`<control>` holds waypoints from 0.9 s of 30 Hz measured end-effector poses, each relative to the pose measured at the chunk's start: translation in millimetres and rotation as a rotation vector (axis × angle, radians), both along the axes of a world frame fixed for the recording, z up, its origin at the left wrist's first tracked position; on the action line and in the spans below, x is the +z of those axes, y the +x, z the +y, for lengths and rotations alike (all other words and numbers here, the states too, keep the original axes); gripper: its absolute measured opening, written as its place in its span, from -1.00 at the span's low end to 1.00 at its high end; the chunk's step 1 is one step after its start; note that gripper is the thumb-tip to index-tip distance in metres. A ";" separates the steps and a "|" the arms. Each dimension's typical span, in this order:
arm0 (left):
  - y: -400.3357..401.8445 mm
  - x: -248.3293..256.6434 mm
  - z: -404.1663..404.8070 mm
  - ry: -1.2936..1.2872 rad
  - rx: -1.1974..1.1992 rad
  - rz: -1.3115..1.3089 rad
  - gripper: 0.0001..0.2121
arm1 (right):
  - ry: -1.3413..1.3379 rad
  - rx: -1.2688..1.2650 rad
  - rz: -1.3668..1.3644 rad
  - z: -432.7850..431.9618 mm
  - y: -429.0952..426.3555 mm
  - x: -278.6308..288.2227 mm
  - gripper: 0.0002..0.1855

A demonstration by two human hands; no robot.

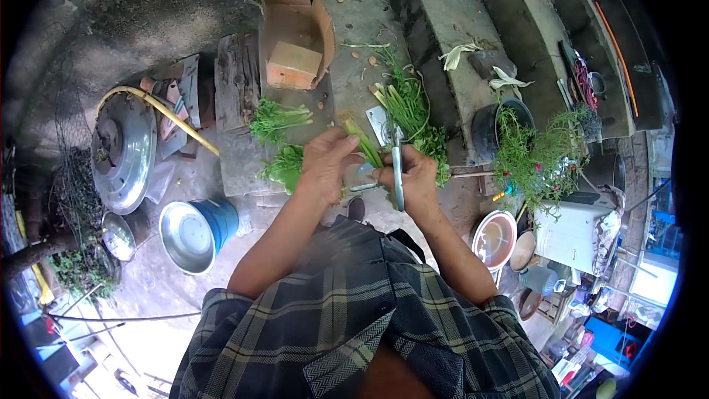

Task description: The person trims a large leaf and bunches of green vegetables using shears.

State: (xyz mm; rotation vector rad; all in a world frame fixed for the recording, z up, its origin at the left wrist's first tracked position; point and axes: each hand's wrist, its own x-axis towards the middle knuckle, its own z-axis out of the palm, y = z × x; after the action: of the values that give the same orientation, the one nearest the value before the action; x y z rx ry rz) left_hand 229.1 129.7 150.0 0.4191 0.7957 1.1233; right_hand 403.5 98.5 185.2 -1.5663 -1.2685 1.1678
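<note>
Green leafy stalks, resembling celery, are pinched between the thumb and fingers of my left hand. My right hand grips a slim tool with a pale handle; whether it is a knife or scissors is unclear. The fingers of that hand also touch the lower end of the stalks. Beyond my hands, a bunch of greens with long stems lies on the concrete step. A flat metal blade with a hole lies beside it. Trimmed leafy greens and more leaves are left of my left hand.
An open cardboard box holds a smaller carton. At left are a blue bucket with a metal basin and a large metal lid. On the right stand a black pot, a flowering plant and a bucket of liquid.
</note>
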 end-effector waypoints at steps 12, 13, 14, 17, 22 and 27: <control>-28.2 7.4 -5.6 0.185 0.060 0.452 -0.80 | -0.096 0.035 0.215 23.8 -32.3 8.3 -0.65; -29.2 10.6 -6.3 0.216 0.061 0.553 -0.79 | -0.094 0.040 0.215 24.3 -34.3 11.5 -0.65; -30.3 14.4 -7.4 0.216 0.067 0.555 -0.79 | -0.121 0.067 0.218 24.6 -35.3 16.0 -0.68; -40.8 20.4 -12.6 0.132 0.098 0.347 -0.87 | -0.165 0.147 0.236 19.8 -27.8 6.5 -0.70; -75.6 11.8 -21.4 0.016 0.004 0.403 -0.88 | -0.332 0.339 0.152 -4.0 -13.8 -12.8 -0.69; -98.1 -9.5 -25.4 -0.079 0.054 0.462 -0.86 | -0.480 0.542 0.071 -22.4 -12.5 -45.0 -0.64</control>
State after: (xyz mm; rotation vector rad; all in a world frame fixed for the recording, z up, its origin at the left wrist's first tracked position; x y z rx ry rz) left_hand 131.0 104.3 140.6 0.6046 1.2579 1.0530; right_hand 391.0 76.1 140.2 -1.5237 -1.4894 1.9706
